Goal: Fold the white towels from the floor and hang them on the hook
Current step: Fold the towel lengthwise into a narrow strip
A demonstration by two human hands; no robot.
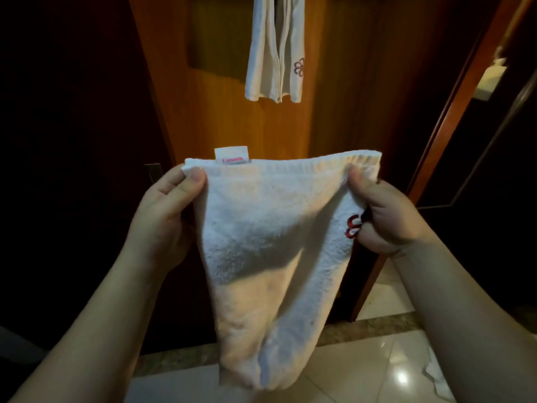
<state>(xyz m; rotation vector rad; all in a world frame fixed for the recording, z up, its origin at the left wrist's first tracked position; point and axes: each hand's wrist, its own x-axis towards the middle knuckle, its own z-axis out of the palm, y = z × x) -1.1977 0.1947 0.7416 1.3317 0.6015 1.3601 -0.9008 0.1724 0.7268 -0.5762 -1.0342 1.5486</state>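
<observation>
Dim room, warm light falling on the middle.
Glare is shining off the floor tiles [402,376] at lower right; frame edges are bending and darkening.

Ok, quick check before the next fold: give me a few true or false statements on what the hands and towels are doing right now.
1. Both hands grip the top corners of the held towel. True: the left hand pinches the left corner and the right hand the right.
2. The held towel lies flat on the floor. False: it hangs in the air from the two hands.
3. Another white towel already hangs on the wooden door. True.
4. The small label sticks up near the right hand. False: it stands at the top edge near the left hand.
5. Red embroidery shows beside the right hand. True.
</observation>
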